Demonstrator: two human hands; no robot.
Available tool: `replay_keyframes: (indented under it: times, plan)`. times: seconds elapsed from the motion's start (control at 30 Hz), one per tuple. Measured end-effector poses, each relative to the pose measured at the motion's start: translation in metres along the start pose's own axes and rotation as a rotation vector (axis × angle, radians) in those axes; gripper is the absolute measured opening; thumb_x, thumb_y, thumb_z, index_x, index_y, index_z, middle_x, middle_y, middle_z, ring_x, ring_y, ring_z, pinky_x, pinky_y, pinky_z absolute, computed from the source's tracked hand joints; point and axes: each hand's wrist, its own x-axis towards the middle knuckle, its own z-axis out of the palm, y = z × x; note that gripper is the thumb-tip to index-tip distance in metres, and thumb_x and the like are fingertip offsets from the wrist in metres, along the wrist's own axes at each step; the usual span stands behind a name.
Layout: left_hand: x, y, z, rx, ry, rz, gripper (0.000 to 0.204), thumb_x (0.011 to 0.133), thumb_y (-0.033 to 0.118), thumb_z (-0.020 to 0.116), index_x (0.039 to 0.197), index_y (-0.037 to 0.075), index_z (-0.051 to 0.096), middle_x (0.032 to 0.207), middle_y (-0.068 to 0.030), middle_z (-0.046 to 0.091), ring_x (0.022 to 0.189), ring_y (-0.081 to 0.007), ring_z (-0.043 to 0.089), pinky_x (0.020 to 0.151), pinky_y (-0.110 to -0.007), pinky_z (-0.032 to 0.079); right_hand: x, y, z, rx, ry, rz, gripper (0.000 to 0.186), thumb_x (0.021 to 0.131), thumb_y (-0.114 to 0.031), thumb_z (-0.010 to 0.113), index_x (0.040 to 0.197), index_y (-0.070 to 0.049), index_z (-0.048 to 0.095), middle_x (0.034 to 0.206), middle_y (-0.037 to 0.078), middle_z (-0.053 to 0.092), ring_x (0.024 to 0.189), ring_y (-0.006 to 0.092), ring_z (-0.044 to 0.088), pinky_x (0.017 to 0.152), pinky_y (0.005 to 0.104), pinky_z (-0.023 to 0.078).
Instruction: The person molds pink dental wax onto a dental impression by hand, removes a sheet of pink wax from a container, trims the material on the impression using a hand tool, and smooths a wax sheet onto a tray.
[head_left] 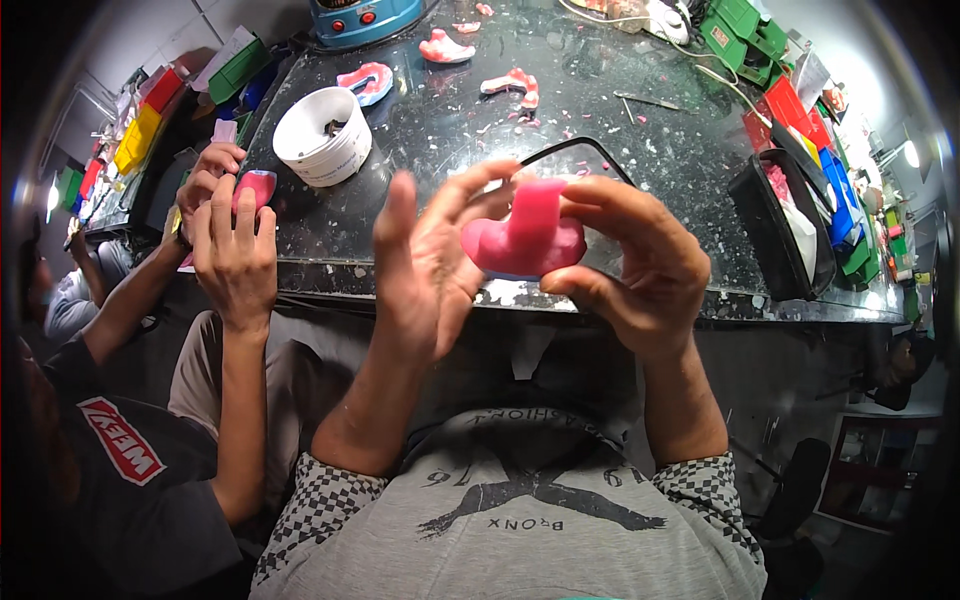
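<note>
A glossy pink dental tray (522, 245) with a broad tab handle is raised in front of me, just above the near edge of the bench. A thin bluish-white layer shows along its lower edge. My right hand (640, 265) pinches it from the right, thumb low at its edge and fingers up by the handle. On the other side my left hand (428, 265) is open, palm toward the tray and thumb stuck out apart. Its fingers curve behind the tray; whether they bear on it is hidden.
On the dark, speckled bench (430, 120) stand a white tub (322, 140), horseshoe-shaped pink pieces (512, 90), a blue device (365, 22) and a thin metal tool (648, 101). A black pouch (780, 225) lies right. At left, a co-worker's hands (235, 235) hold a pink piece (256, 188).
</note>
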Motion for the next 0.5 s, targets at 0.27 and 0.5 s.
replay_keyframes:
  times: [0.27,0.5]
  plan:
    - [-0.011,0.002,-0.01,0.497,-0.165,0.599,0.06,0.076,-0.011,0.082,0.131,-0.009,0.059,0.132,-0.0215,0.063,0.118,-0.0267,0.066,0.1,-0.038,0.055,-0.005,0.004,0.002,0.098,0.027,0.017,0.052,0.075,-0.002,0.089,0.121,0.006,0.065,0.116,0.015,0.069,0.108,0.0221,0.069,0.097,0.0367,0.058]
    - [-0.015,-0.008,-0.008,0.516,-0.045,0.698,0.068,0.075,-0.01,0.084,0.136,-0.01,0.054,0.131,-0.023,0.063,0.12,-0.0259,0.065,0.104,-0.04,0.056,-0.002,0.003,0.005,-0.033,0.084,-0.116,0.051,0.072,-0.005,0.091,0.118,0.003,0.07,0.113,0.014,0.075,0.103,0.0219,0.073,0.091,0.0345,0.058]
